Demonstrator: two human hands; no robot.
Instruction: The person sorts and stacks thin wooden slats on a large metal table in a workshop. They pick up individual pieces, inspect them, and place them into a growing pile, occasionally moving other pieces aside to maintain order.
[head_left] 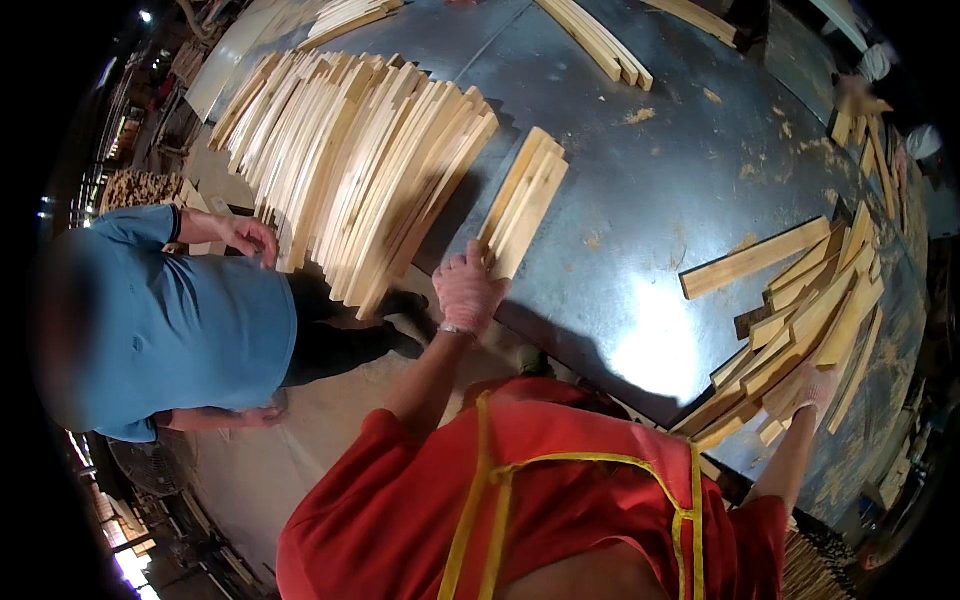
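My left hand, in a pinkish knit glove, is closed on the near end of a small bundle of wooden slats. The bundle lies on the dark metal table, its slats side by side and slightly uneven at the far end. Off to the right, my gloved right hand grips the near end of a wooden slat in a loose, overlapping pile. Its fingertips are partly hidden by the wood. One slat sticks out leftward from that pile.
A long row of slats covers the table's left side. More slats lie at the far edge. A person in a blue shirt stands at the left, near the row. Another person's gloved hand shows at far right. Wood scraps dot the metal tabletop.
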